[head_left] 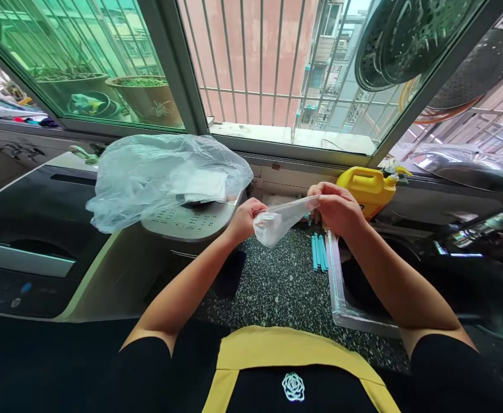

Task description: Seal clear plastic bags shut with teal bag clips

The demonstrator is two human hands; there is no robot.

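Observation:
Between my two hands a small clear plastic bag [283, 221] is stretched above the speckled dark countertop [277, 281]. Something whitish shows in its lower left end; I cannot make out what it is. My left hand [250, 218] pinches the bag's left edge with closed fingers. At the upper right end, my right hand [337, 207] grips the gathered plastic, its fingers closed. Several light-blue strips [319, 252] lie on the counter below my right hand, beside the sink's metal rim [336, 287].
A large clear plastic bag [148, 172] drapes over a grey appliance [186, 221] at left, near a washing machine [31, 241]. Behind my right hand stands a yellow jug [363, 189]. The sink [363, 269] lies right; a barred window [251, 69] is behind.

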